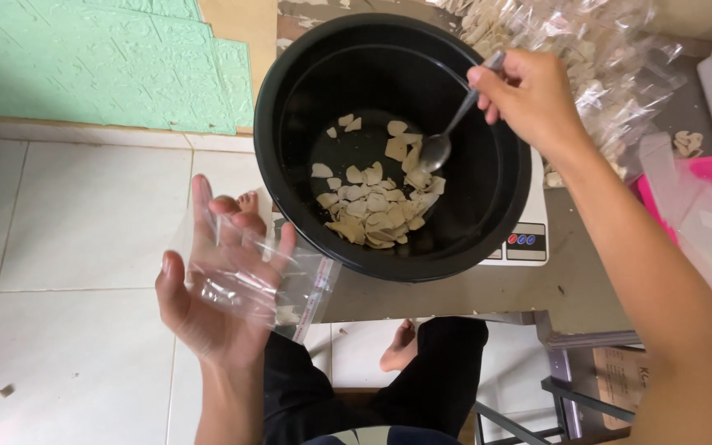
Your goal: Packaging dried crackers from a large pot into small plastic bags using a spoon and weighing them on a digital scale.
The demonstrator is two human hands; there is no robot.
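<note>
We have the black bowl (306,99) sitting on a white scale (529,243) near the front edge of the low grey table (455,297), with heaps of filled clear packets (603,66) along the table's back edge and pale chips (377,206) lying on the bowl's floor. Our left hand (224,288), off the table's front-left corner over the tiled floor (76,222), has its fingers spread open inside a clear plastic bag (298,288), so we judge it best to keep the bag's mouth wide. Our right hand (529,95) pinches a metal spoon (447,136) whose tip rests among the chips, and we would scoop shallowly so none crack.
</note>
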